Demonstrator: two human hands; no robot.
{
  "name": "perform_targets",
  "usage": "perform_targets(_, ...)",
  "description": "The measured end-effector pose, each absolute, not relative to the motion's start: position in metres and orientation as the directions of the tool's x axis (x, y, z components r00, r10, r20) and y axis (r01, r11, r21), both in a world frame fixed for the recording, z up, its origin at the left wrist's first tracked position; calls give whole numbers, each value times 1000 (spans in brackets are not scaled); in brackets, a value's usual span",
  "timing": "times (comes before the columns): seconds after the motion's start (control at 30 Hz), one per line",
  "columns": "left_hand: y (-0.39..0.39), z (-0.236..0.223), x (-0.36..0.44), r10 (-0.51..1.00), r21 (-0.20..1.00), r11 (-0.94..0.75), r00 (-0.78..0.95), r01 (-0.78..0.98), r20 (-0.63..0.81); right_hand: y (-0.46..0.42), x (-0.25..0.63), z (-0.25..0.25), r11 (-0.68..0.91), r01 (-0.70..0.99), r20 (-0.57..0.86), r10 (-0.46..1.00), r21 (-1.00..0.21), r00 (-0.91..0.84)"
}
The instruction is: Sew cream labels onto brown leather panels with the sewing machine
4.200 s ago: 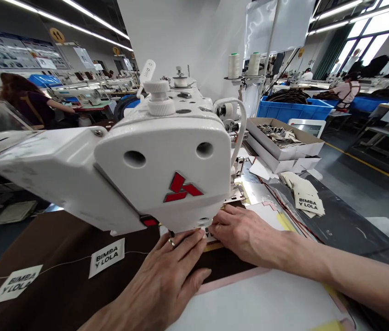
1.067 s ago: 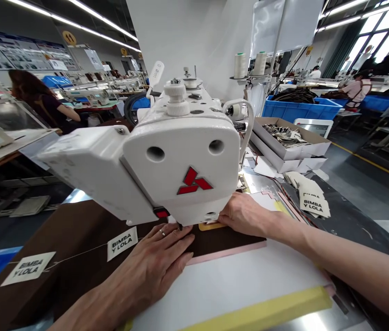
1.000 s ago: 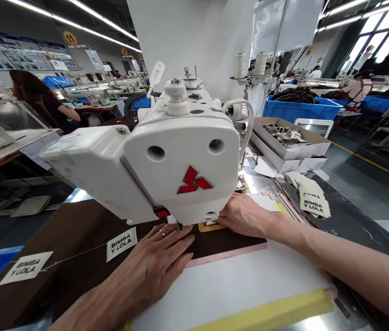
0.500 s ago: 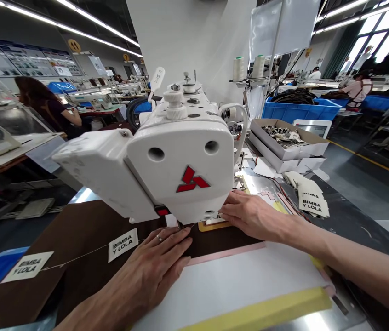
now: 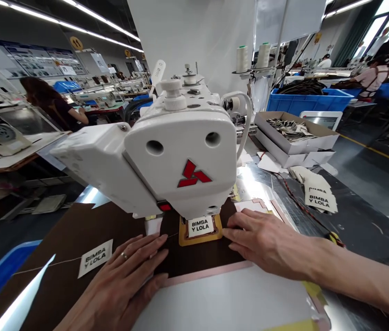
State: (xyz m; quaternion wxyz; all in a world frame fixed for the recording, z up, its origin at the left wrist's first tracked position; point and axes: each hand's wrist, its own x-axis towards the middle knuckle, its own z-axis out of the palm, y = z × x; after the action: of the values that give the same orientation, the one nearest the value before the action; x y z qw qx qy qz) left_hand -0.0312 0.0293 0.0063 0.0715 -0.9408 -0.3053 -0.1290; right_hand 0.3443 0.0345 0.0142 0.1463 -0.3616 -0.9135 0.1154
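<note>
A white sewing machine head (image 5: 177,151) with a red logo fills the middle. Under it a white "BIMBA Y LOLA" label (image 5: 200,226) sits in a yellow frame (image 5: 183,234) on dark brown fabric (image 5: 70,239). My left hand (image 5: 125,276) lies flat on the fabric, fingers stretched toward the needle area, a ring on one finger. My right hand (image 5: 266,241) rests flat to the right of the frame, fingertips touching its edge. A sewn label (image 5: 94,258) lies on a thread to the left.
A white board with pink edging (image 5: 232,299) lies in front. A stack of loose labels (image 5: 318,195) and an open cardboard box (image 5: 294,135) sit at the right. Thread cones (image 5: 251,57) stand behind. A blue crate (image 5: 311,99) and other workers are further back.
The fabric and the sewn labels have slid left and toward me. The framed label now shows in front of the machine head. Both hands drew back from under it.
</note>
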Motion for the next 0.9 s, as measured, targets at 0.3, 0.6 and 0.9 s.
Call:
perform_targets(0.3,66,-3,41,504,12,-858,837,514,213,48,322,9,753,649,193,657,-110,-729)
perform_targets(0.6,77,0,44,507,100,-862,850,498,144,47,323,9,781,619,136,624,-82,-769)
perform_targets(0.9,88,3,44,472,170,-874,878,455,77,50,324,10,789,610,168,613,-71,-772)
